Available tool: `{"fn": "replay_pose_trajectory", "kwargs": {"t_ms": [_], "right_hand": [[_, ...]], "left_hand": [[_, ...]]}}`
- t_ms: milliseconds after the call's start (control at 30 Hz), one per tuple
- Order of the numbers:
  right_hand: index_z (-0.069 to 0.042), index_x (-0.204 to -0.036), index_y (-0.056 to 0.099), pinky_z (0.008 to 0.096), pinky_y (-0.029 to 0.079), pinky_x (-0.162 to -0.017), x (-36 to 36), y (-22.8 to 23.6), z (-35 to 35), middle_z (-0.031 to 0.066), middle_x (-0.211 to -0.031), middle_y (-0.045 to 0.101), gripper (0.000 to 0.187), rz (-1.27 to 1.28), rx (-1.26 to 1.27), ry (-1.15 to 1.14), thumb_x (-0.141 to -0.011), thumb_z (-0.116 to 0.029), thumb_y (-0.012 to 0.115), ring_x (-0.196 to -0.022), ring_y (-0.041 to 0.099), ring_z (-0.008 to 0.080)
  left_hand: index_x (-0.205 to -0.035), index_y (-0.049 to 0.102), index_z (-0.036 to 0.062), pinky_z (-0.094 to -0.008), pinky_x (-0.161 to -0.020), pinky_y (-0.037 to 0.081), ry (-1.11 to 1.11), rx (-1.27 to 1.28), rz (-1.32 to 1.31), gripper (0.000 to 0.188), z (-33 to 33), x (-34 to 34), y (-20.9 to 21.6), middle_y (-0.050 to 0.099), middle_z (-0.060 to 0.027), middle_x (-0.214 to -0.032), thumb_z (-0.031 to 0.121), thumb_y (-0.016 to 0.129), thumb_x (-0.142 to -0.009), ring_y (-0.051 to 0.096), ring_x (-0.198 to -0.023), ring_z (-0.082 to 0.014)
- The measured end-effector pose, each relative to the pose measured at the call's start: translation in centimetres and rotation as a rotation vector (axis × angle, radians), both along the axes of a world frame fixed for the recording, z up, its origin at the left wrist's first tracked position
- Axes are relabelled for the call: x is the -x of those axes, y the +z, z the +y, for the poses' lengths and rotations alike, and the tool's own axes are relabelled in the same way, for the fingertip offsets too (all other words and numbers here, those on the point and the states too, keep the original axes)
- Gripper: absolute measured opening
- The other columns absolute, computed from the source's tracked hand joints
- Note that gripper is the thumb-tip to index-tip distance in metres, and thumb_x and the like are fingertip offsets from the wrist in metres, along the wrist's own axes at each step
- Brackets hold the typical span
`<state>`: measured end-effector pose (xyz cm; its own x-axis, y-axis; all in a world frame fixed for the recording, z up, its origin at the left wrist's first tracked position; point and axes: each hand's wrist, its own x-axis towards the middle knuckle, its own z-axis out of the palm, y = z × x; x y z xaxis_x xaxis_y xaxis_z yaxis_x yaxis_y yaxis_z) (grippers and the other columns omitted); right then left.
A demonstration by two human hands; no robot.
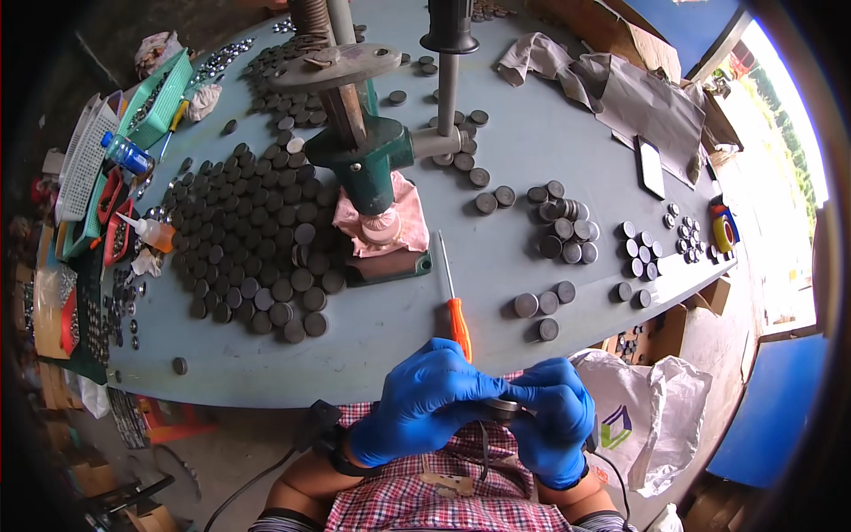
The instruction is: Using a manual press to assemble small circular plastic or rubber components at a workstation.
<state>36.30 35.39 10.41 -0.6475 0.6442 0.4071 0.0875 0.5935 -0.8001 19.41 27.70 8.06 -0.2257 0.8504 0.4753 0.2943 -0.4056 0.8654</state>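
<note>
Both my hands wear blue gloves and meet just off the table's near edge, above a checked apron. My left hand [425,403] is closed, its fingers pressed on a small round disc [503,406] with a shiny top. From the other side my right hand [554,417] pinches the same disc, its thumb and fingertips close to those of the left. Much of the disc is hidden by the gloves. Just beyond my left hand lies a screwdriver [458,326] with an orange handle, its shaft pointing away toward a green bench press [372,177].
A large pile of dark discs [257,222] spreads left of the press; smaller groups [563,226] sit right. Pink cloth [412,208] covers the press base. A phone [651,167], brown paper [651,111] and tape roll [724,232] lie right. Baskets [160,102] and a bottle [128,154] stand left.
</note>
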Motion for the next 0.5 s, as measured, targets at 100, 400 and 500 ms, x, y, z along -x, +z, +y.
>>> {"fn": "replay_pose_trajectory", "kwargs": {"t_ms": [100, 400, 500], "right_hand": [[-0.004, -0.095, 0.068, 0.031, 0.049, -0.065, 0.6, -1.4, -0.6, 0.0096, -0.085, 0.061, 0.033, 0.077, 0.149, -0.116, -0.064, 0.003, 0.077, -0.072, 0.06, 0.0226], [0.001, -0.113, 0.063, 0.0269, 0.048, -0.084, 1.0, -5.2, 1.5, 0.008, -0.102, 0.068, 0.035, 0.435, 1.31, 0.086, -0.09, -0.024, 0.071, -0.091, 0.062, 0.0136], [0.003, -0.117, 0.062, 0.0303, 0.048, -0.09, 0.9, -4.6, 1.2, 0.0079, -0.105, 0.068, 0.034, 0.39, 1.251, 0.107, -0.093, -0.021, 0.067, -0.097, 0.062, 0.0158]], "left_hand": [[-0.099, 0.07, 0.0086, -0.0286, -0.067, 0.047, 0.044, 0.036, -0.055, 0.029, 0.9, -1.2, -0.9, 0.064, -0.0026, -0.081, 0.005, 0.081, -0.073, 0.058, -0.07, -0.0173], [-0.117, 0.065, 0.0058, -0.0296, -0.077, 0.051, 0.059, 0.242, -0.014, 0.043, 1.1, -0.9, -2.1, 0.059, -0.0069, -0.1, 0.006, 0.079, -0.077, 0.061, -0.085, -0.0173], [-0.121, 0.064, 0.0064, -0.031, -0.078, 0.05, 0.028, 0.2, 0.08, 0.047, 0.8, -0.2, -1.6, 0.059, -0.008, -0.102, 0.006, 0.079, -0.076, 0.06, -0.088, -0.0195]]}}
